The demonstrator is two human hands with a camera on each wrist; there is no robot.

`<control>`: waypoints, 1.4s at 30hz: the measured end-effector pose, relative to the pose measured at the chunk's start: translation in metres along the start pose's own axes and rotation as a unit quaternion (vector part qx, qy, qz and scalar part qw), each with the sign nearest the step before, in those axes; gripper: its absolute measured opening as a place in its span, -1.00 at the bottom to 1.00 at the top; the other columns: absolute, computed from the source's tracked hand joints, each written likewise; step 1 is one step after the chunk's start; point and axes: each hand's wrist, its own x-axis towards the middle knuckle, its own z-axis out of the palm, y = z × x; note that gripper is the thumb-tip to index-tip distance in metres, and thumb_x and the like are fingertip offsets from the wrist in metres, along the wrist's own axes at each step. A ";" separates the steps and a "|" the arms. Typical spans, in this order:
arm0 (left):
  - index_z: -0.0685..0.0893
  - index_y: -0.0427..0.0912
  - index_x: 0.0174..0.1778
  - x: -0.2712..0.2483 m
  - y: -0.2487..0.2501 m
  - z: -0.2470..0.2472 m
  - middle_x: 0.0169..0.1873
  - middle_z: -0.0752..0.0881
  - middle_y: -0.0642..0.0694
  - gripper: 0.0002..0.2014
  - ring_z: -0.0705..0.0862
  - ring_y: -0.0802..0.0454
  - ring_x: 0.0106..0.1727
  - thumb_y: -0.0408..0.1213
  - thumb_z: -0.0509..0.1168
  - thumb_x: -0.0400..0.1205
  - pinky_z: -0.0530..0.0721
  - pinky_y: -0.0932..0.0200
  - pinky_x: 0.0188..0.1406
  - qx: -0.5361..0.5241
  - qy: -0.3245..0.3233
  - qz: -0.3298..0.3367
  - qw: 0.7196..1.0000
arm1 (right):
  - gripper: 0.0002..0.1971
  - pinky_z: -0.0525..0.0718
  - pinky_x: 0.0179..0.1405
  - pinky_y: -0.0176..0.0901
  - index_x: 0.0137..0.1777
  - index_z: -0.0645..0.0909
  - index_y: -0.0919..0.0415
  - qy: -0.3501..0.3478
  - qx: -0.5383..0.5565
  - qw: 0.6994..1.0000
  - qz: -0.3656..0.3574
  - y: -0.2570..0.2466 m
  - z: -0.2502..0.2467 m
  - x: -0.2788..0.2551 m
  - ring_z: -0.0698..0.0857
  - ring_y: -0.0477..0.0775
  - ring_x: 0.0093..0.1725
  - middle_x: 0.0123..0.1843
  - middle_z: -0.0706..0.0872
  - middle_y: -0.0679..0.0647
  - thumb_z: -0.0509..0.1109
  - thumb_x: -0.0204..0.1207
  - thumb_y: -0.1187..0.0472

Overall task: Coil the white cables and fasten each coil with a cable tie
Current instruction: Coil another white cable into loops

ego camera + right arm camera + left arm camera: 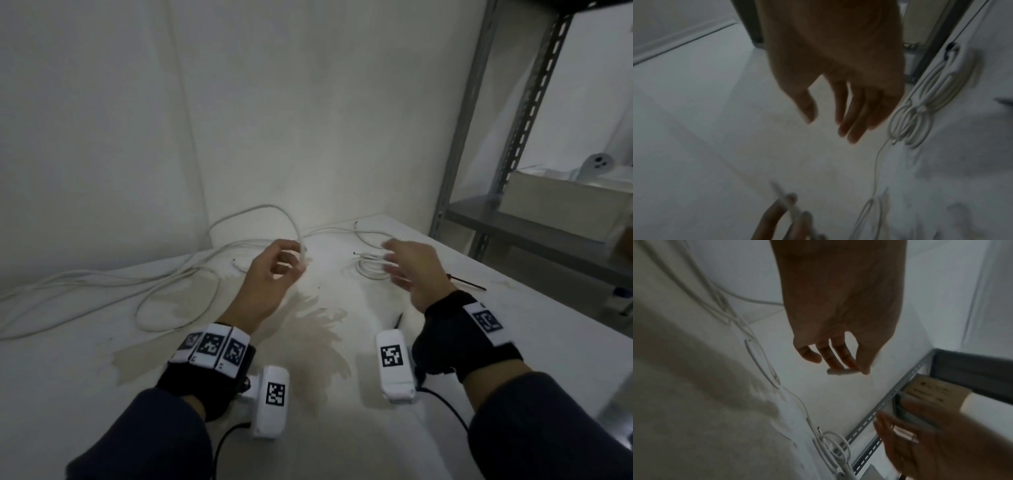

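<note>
Your left hand (272,274) is pinching the end of a loose white cable (297,236) between thumb and fingertips, raised above the stained white table (342,377); the cable is arching up and trailing away to the far left. Your right hand (409,270) is hovering with fingers spread and relaxed, gripping nothing, just above a finished coil (371,267) lying on the table's right side.

The right hand (409,270) is smeared by blur, its fingers (851,128) hiding part of the small coil (371,269) (tie too small to tell), and the loose cable (102,279) runs off the left edge.
</note>
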 end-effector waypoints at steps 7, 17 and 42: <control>0.70 -0.17 -0.05 -0.052 0.029 -0.032 -0.18 0.75 0.00 -0.85 0.69 0.28 -0.15 -0.47 0.41 0.53 0.54 0.49 -0.15 0.124 -0.158 -0.012 0.980 | -0.80 0.64 -0.02 -0.23 0.06 0.72 0.22 -0.294 -0.036 0.945 -0.136 -0.040 0.086 -0.081 0.75 0.01 -0.09 -0.10 0.78 0.16 0.41 0.49 0.43; 0.46 -0.48 0.24 -0.097 0.050 -0.163 0.01 0.61 -0.40 -0.35 0.67 -0.18 -0.07 -0.37 0.42 0.22 0.69 0.08 0.07 -0.658 0.214 -0.198 0.694 | -0.59 0.53 -0.03 -0.26 -0.42 0.80 -0.09 -0.364 -0.300 0.861 -0.189 -0.018 0.088 -0.127 0.64 -0.14 -0.13 -0.45 0.72 -0.31 0.50 0.22 0.54; 0.50 0.07 0.33 -0.160 0.087 -0.294 -0.28 0.65 -0.10 -0.61 0.70 -0.06 -0.16 -0.48 0.11 0.71 0.77 -0.10 0.00 -0.223 0.224 -0.019 0.949 | -0.39 0.63 -0.44 -0.21 0.48 0.25 -0.15 -0.208 0.128 0.969 -0.045 0.004 0.208 -0.160 0.68 0.09 -0.32 0.03 0.62 0.24 0.01 0.62 0.54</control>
